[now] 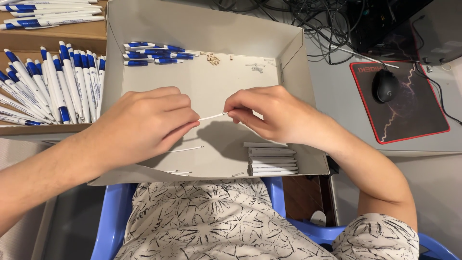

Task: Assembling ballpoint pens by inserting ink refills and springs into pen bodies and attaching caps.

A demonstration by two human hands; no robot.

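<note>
I hold a thin white ink refill (211,116) between my two hands, above the floor of the shallow cardboard tray (202,29) on my lap. Its long axis runs nearly level from left to right, tilting up a little toward the right. My left hand (144,123) pinches the left end, fingers closed tight on it, so most of that end is hidden. My right hand (269,113) pinches the right end, where a small spring (224,114) sits on the refill just at my fingertips. Both hands touch it; neither is nearer. Finished blue-and-white pens (154,53) lie at the tray's far left corner, well apart, and a loose refill (185,149) lies just below my left hand.
</note>
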